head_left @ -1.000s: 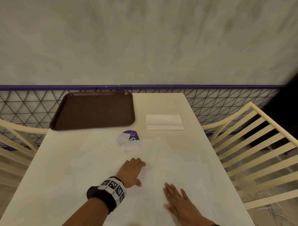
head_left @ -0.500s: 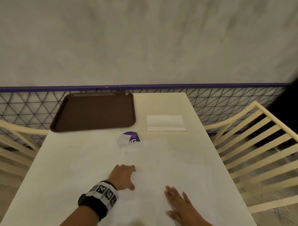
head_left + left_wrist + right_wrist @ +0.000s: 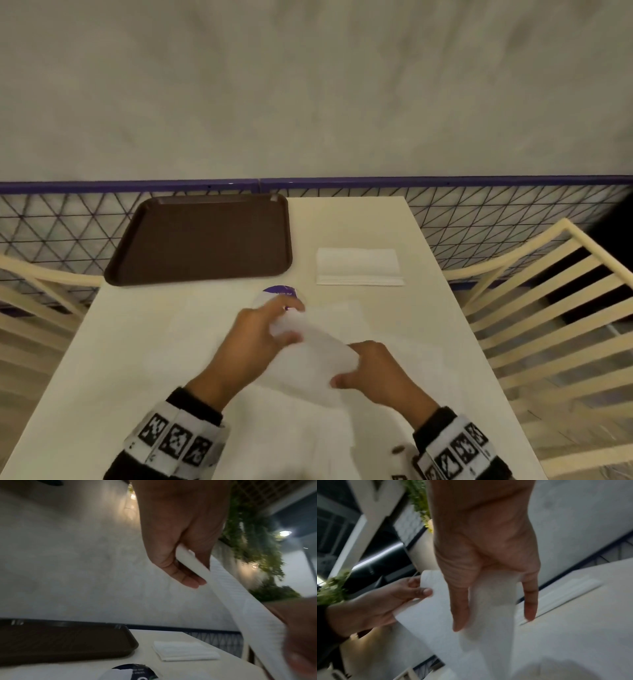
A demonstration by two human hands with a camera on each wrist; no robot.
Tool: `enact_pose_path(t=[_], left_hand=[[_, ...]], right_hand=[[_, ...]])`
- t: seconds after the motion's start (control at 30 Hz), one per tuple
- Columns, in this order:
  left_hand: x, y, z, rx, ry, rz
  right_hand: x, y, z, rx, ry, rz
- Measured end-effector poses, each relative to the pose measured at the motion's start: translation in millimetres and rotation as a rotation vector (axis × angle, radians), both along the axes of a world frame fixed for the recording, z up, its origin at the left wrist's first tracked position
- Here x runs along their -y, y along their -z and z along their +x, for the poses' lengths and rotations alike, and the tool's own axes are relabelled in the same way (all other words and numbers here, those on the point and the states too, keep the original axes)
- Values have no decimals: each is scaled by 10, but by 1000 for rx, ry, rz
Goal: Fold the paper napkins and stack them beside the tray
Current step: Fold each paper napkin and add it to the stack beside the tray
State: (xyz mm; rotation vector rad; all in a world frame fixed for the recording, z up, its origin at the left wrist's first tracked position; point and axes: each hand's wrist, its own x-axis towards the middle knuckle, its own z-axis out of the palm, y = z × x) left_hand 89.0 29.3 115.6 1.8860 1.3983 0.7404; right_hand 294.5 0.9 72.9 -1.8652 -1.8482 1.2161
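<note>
Both hands pinch 1 napkin (image 3: 308, 359) off the tabletop (image 3: 137, 342), left hand (image 3: 253, 339) and right hand (image 3: 373, 373) at opposite ends, probably to fold it evenly.

We see dim, flat light in the head view, with straight lines bowed toward its edges. Both hands and the napkin (image 3: 310, 359) are smeared by motion. Wrist views are grainy; a lamp (image 3: 285, 533) glares at upper right.
</note>
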Motion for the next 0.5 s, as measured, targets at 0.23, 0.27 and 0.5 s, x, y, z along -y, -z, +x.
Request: enact_pose_path(t=[0.23, 0.27, 0.5], left_hand=[[-827, 167, 87, 359, -309, -65], [-977, 240, 141, 357, -299, -51], [-1996, 687, 732, 144, -165, -96]], right_hand=[[-774, -87, 645, -206, 239, -104], [-934, -110, 763, -220, 284, -76], [-1940, 53, 1367, -231, 500, 14]])
